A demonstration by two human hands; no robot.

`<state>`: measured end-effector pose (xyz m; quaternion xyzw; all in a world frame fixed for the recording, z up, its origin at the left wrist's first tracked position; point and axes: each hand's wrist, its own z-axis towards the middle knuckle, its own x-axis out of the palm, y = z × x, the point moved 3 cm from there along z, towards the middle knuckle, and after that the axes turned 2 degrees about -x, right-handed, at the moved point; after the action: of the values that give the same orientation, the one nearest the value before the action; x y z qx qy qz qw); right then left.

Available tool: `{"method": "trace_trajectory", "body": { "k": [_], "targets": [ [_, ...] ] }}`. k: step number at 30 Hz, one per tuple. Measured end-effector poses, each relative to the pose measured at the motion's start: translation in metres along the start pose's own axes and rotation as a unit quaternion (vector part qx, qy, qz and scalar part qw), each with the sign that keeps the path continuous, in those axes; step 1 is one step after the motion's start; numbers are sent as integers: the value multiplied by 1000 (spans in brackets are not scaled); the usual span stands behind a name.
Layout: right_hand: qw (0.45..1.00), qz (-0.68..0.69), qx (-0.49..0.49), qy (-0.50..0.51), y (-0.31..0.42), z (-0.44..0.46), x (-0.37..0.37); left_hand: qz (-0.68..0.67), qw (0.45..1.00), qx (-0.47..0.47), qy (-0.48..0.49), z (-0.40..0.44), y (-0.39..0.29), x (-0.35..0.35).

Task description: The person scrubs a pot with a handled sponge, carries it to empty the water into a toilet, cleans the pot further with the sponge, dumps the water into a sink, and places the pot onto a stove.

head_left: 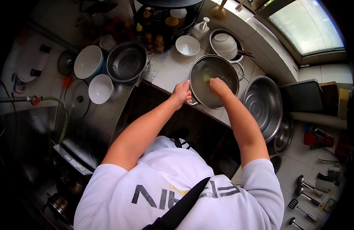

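Observation:
A steel pot [198, 66] with two loop handles stands on the tiled counter, holding cloudy liquid. My left hand [182, 94] is closed on the pot's left rim, close to the lower handle. Inside the pot, my right hand [219, 86] has its fingers curled round a green scrubber [206, 78], which shows only in part. A white bowl [187, 46] sits just behind the pot. Beside that, a second pot [238, 57] has a white bowl [224, 45] in it.
Large steel basins [263, 107] lean at the right. A dark basin [127, 62], white bowls [101, 89] and a glass lid [77, 99] are at the left. Ladles [310, 186] hang at the lower right. A pump bottle [201, 28] stands at the back.

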<state>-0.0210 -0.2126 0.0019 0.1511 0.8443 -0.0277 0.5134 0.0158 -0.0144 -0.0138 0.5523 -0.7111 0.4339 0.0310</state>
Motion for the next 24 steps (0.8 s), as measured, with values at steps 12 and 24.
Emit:
{"method": "trace_trajectory", "body": {
  "k": [12,24],
  "targets": [
    [990,-78,-90,73,-11,-14,9,15,1000,2,-12,-4,-2,5],
    [917,157,56,-362,11,-150,-90,39,999,14,-33,-4,-3,4]
  ]
}}
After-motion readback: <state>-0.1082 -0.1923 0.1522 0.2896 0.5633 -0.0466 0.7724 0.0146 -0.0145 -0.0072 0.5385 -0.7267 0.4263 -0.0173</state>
